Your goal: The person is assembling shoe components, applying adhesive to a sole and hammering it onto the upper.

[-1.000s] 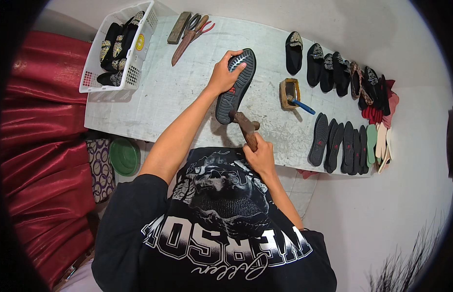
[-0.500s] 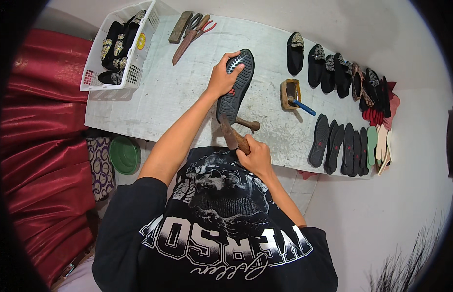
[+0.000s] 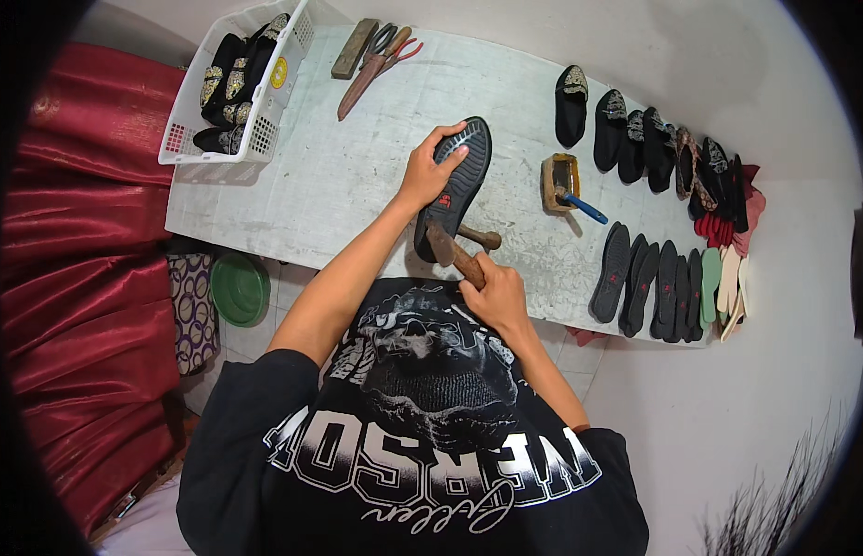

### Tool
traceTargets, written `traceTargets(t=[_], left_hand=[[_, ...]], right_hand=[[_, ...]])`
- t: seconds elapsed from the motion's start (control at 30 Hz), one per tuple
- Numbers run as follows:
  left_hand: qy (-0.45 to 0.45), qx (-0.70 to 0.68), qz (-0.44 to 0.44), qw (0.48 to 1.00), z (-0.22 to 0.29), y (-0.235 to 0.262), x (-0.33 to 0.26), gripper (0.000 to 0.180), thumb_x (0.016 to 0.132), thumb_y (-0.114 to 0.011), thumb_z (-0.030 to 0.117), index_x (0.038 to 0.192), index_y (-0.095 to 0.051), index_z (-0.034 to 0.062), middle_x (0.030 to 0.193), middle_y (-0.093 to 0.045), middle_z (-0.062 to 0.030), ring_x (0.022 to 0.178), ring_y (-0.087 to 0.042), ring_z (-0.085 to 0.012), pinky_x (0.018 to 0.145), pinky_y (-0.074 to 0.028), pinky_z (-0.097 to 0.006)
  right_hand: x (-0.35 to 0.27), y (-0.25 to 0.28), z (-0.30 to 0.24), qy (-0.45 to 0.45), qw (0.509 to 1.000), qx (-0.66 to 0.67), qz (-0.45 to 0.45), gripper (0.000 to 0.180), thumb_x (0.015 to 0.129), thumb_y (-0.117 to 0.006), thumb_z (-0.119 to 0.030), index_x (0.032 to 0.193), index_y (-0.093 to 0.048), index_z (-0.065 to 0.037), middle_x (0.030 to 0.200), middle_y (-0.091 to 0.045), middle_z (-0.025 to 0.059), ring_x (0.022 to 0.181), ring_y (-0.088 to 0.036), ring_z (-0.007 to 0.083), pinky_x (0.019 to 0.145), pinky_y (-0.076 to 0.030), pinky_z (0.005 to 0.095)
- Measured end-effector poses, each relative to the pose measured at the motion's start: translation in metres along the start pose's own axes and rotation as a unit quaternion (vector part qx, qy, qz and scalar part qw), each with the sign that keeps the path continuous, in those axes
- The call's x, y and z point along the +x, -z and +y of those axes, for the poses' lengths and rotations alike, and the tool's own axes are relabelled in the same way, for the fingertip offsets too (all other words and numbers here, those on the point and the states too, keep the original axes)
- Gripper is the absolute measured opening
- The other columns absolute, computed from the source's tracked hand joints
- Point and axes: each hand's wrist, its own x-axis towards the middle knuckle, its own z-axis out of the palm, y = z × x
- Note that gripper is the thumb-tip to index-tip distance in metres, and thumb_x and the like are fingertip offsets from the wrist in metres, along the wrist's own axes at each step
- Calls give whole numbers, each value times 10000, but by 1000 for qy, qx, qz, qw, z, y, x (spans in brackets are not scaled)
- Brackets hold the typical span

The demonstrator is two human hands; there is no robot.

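Note:
A black shoe sole point(image 3: 461, 176) lies tread-up on the white worktable point(image 3: 329, 185), tilted toward me. My left hand point(image 3: 427, 171) presses on its left edge near the toe. My right hand point(image 3: 494, 295) grips the wooden handle of a rusty hammer point(image 3: 447, 248), whose head rests on the heel end of the sole. A second wooden handle point(image 3: 481, 237) pokes out from under the sole on the right.
A white basket point(image 3: 229, 88) with black embroidered shoes stands at the table's far left. Scissors and a knife point(image 3: 374, 57) lie at the back. A glue pot with a blue brush point(image 3: 563, 183), rows of shoes point(image 3: 649, 148) and soles point(image 3: 659, 287) fill the right. A green bowl point(image 3: 237, 289) sits below.
The hammer head has come down from beside the heel onto the sole's heel end. My left hand has stayed on the sole.

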Motion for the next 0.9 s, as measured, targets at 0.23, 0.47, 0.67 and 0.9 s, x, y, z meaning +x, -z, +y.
traceTargets(t=[0.23, 0.47, 0.67, 0.9], left_hand=[[87, -116, -74, 987, 12, 12, -5, 482, 1026, -617, 237, 1468, -546, 60, 1387, -625, -132, 1211, -620, -175, 1046, -471, -319], [109, -156, -245, 951, 11, 64, -58, 1278, 698, -847, 187, 1691, -42, 168, 1691, -242, -189, 1552, -288, -280, 1244, -290, -425], [141, 113, -97, 979, 31, 22, -101, 1378, 654, -967, 229, 1678, -48, 142, 1467, -559, -228, 1325, -585, -343, 1094, -461, -404], [50, 202, 20, 978, 20, 1, -113, 1146, 707, -821, 47, 1658, -182, 69, 1443, -547, -284, 1229, -611, -396, 1066, -471, -415]], right_hand=[[0, 5, -7, -55, 998, -2, -27, 268, 805, -687, -237, 915, -584, -16, 697, -650, 281, 715, -654, 513, 666, -512, 566], [-4, -1, -5, -59, 997, 38, -15, 238, 817, -671, -212, 904, -593, -3, 702, -635, 302, 731, -645, 525, 679, -505, 565], [-5, -4, -4, -79, 991, 107, -2, 236, 821, -663, -193, 903, -607, 21, 690, -600, 318, 724, -631, 534, 651, -486, 546], [-2, 7, -16, -67, 996, 61, -11, 236, 802, -667, -198, 869, -585, 14, 671, -604, 302, 690, -637, 516, 635, -495, 545]])
